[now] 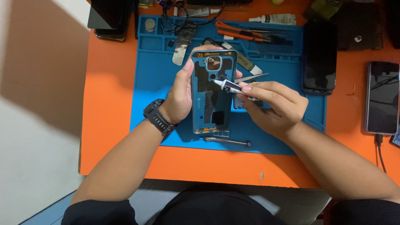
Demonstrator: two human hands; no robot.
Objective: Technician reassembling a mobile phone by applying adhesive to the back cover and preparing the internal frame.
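Observation:
My left hand (pixel 180 92) grips a blue phone back cover (pixel 211 104) by its left edge, inner side up, above the blue work mat (pixel 154 79). A dark watch (pixel 157 116) sits on that wrist. My right hand (pixel 275 106) pinches a small black-and-white glue tube (pixel 229 87), its white nozzle touching the cover just below the camera opening (pixel 213 63). Tweezers (pixel 250 77) lie on the mat behind the tube.
A thin screwdriver (pixel 227 142) lies on the mat below the cover. Orange-handled tools (pixel 243 33) and a white tube (pixel 275 18) rest at the mat's top. Dark phones (pixel 319 56) (pixel 381 96) (pixel 109 18) lie on the orange table (pixel 108 104).

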